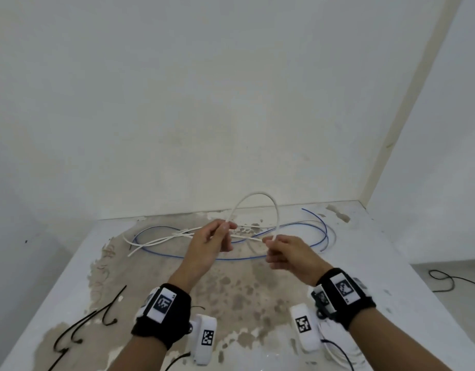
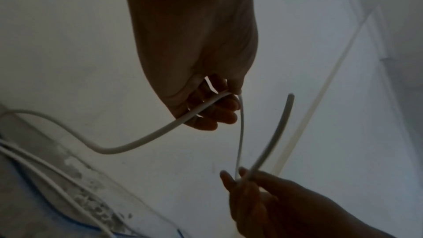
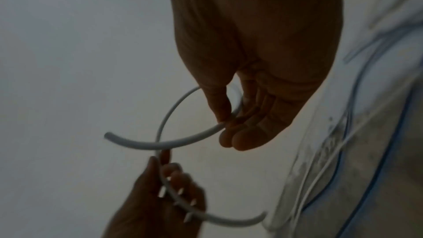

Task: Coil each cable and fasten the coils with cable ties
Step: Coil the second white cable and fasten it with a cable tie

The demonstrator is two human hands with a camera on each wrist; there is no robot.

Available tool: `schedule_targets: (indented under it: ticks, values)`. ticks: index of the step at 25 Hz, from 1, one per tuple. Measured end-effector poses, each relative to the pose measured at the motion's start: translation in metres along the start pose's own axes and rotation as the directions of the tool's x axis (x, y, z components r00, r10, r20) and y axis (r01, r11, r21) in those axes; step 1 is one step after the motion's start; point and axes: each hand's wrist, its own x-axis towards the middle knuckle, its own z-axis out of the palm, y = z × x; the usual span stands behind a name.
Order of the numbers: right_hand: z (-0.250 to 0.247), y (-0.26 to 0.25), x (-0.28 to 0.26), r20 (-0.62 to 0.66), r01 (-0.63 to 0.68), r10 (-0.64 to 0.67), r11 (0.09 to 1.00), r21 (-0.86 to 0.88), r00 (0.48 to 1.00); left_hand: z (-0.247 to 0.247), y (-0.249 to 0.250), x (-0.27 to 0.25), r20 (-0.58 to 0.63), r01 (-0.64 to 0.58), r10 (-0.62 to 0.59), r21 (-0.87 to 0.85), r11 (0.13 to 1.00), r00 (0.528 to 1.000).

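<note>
A white cable [image 1: 260, 195] arches in a raised loop above the table between my two hands. My left hand [image 1: 217, 234] pinches one leg of the loop near its base, and my right hand [image 1: 273, 245] pinches the other leg. In the left wrist view the white cable [image 2: 146, 138] runs through curled fingers and its free end sticks up by the right hand [image 2: 247, 184]. The right wrist view shows the white cable [image 3: 174, 144] curving from my fingers to the left hand [image 3: 164, 187]. A blue cable [image 1: 318, 223] and more white strands [image 1: 150, 243] lie loose on the table.
Black cable ties [image 1: 83, 325] lie at the table's front left. The worn, stained tabletop [image 1: 244, 290] meets a white wall behind; its right edge [image 1: 407, 263] drops to a floor with a black cord [image 1: 445, 279]. White sensor modules hang under both wrists.
</note>
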Motion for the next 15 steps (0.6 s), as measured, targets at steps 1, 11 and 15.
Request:
schedule_targets:
  ticks: [1, 11, 15]
  values:
    - [0.013, -0.001, -0.002, 0.013, -0.050, 0.049, 0.986, 0.156, 0.999, 0.005, 0.003, 0.000, 0.020, 0.009, -0.008, -0.057, 0.998, 1.000]
    - [0.077, -0.019, -0.014, 0.082, -0.175, 0.154, 0.863, 0.473, 0.985, 0.026, 0.037, -0.005, 0.055, -0.063, 0.083, -0.289, 0.955, 0.995]
    - [0.087, -0.021, -0.021, 0.164, 0.035, -0.033, 0.999, -0.008, 0.986, 0.015, 0.068, 0.008, 0.032, -0.032, 0.050, -0.424, 0.905, 0.998]
